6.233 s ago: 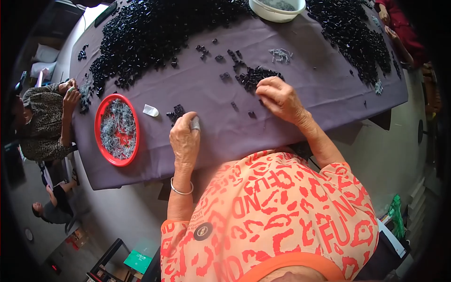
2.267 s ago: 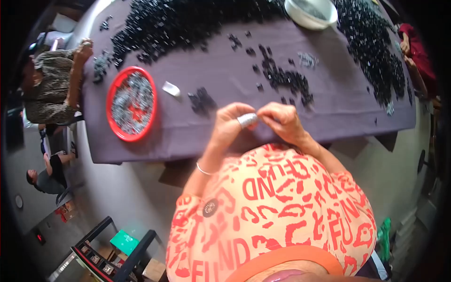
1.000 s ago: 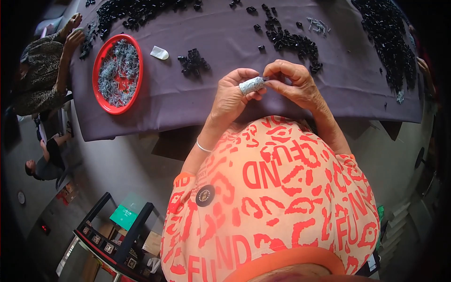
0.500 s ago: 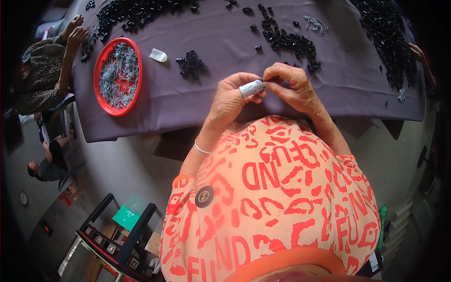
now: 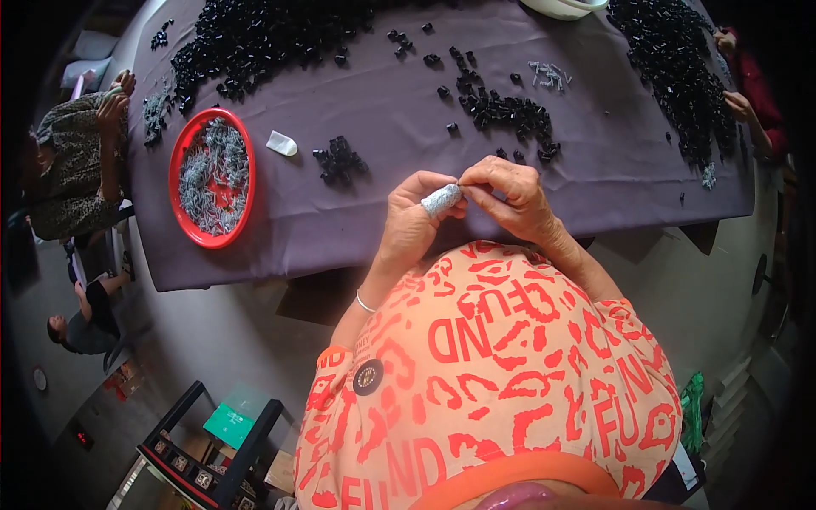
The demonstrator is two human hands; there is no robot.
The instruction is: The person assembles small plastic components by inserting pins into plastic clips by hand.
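Observation:
Above the table's near edge, my left hand (image 5: 406, 225) and my right hand (image 5: 517, 202) meet with fingertips closed together. A silvery-white wrapping (image 5: 442, 201) covers my left thumb. A small dark piece (image 5: 460, 183) shows between the fingertips of both hands; most of it is hidden, and its kind is too small to tell. Beyond my left hand lies a small heap of black plastic parts (image 5: 340, 161). Past my right hand, more black parts (image 5: 510, 115) lie in a loose trail.
A red oval tray (image 5: 176, 200) of thin grey pieces stands at left, near a white rounded piece (image 5: 282, 143). Large heaps of black parts (image 5: 263, 42) (image 5: 680, 76) lie far off. Grey pieces (image 5: 551, 76) and a pale bowl (image 5: 565, 8) are farther back. Other people's hands work at both sides.
The view has tipped, so the table sits lower and the pale bowl has come in at the top. My hands stay together, fingertips still touching. The right co-worker's hands and sleeve show more.

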